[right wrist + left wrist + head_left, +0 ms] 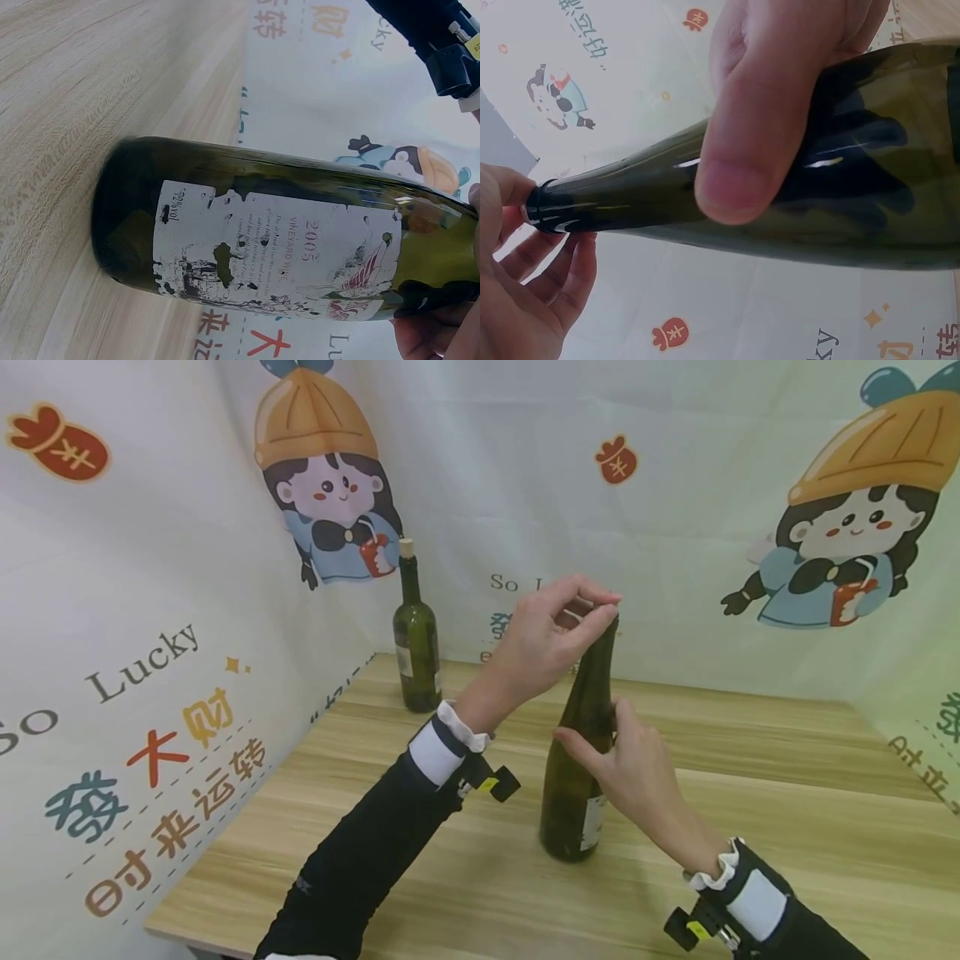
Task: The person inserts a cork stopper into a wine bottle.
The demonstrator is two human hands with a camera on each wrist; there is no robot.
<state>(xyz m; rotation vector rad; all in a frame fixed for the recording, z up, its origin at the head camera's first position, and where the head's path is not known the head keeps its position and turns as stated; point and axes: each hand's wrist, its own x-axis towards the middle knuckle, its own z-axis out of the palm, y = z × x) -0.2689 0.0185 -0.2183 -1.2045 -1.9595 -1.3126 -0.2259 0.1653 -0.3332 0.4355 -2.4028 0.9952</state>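
A dark green wine bottle [573, 777] stands upright on the table. My right hand [641, 772] grips it around the upper body, its thumb [742, 169] lying across the glass in the left wrist view. At the top of the neck, my left hand [543, 631] pinches the mouth with thumb and fingers curled round the rim. A small pale edge shows at the mouth between the left fingers; whether it is a cork cannot be told. In the right wrist view the bottle's worn white label [277, 251] faces the camera, with "2005" on it.
A second green wine bottle [416, 643], with a cork [407, 547] in its mouth, stands at the table's back left. The wooden table [750, 860] meets printed cloth walls [480, 460] at the back and sides.
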